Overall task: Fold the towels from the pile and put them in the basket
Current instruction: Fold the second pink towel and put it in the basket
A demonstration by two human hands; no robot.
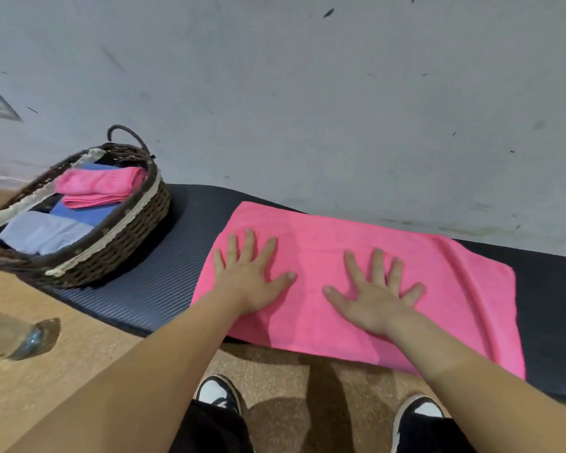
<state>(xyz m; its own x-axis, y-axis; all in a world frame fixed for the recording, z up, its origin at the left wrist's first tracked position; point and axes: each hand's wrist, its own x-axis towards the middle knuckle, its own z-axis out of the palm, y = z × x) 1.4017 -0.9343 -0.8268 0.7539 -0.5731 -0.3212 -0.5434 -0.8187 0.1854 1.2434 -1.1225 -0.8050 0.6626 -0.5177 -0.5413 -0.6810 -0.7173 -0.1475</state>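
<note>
Now the bright pink soft towel lies spread flat on the dark ribbed mat, close to the wall. This looks like the smoothing step, just before a fold. The next move probably needs both hands to pinch one edge and bring it over to meet the other edge evenly. The left hand and the right hand press on the towel, palms down, fingers spread wide apart, gripping nothing. The round brown woven basket, with folded towels inside, sits to the left.
</note>
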